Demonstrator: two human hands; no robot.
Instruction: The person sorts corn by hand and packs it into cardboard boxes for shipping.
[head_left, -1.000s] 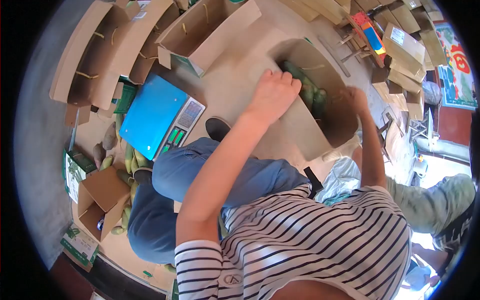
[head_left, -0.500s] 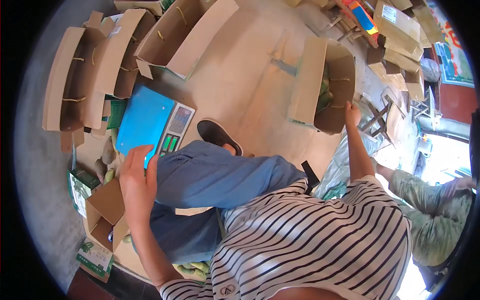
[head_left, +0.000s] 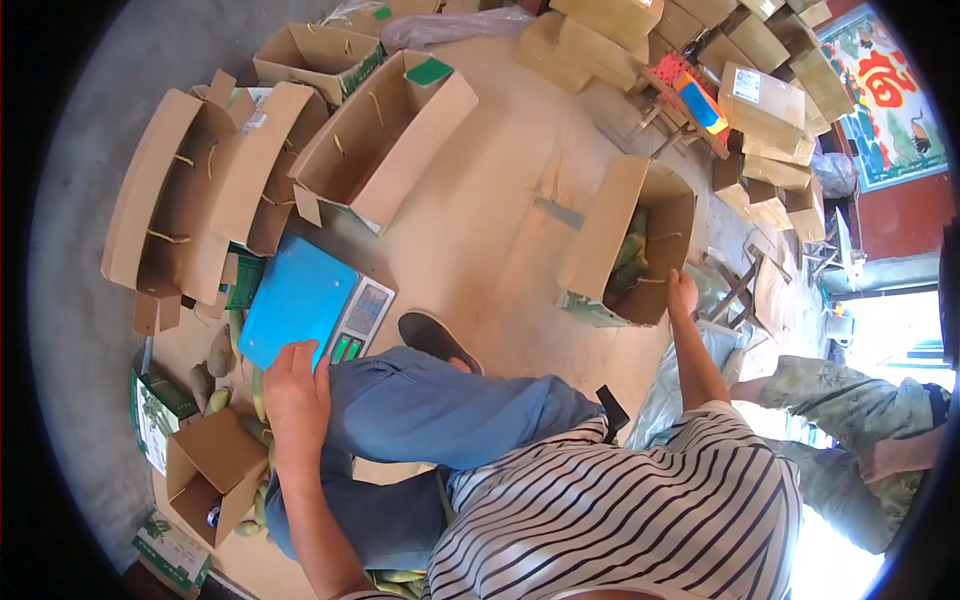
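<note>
My right hand (head_left: 682, 292) is closed on the near side wall of an open cardboard box (head_left: 595, 235); whether its fingers hold the rope handle is hidden. Long green vegetables (head_left: 632, 255) lie inside that box. My left hand (head_left: 298, 385) is at the near edge of the blue-topped scale (head_left: 295, 300), beside my bent knee. Its fingers are stretched out and slightly bent, with the thumb apart and nothing in them. The scale's keypad and green displays (head_left: 348, 347) face my knee.
Open cardboard boxes with rope handles (head_left: 385, 120) stand at upper left. Brown and green vegetables (head_left: 220, 355) lie left of the scale, near a small open carton (head_left: 225, 450). Stacked cartons (head_left: 765, 105) and a wooden stool (head_left: 750, 290) are at right. Another person's legs (head_left: 850, 420) show at far right.
The view has tilted up, so things sit lower in it. My right hand stays on the box, which appears turned slightly. My left hand's fingers have come closer to the scale's edge.
</note>
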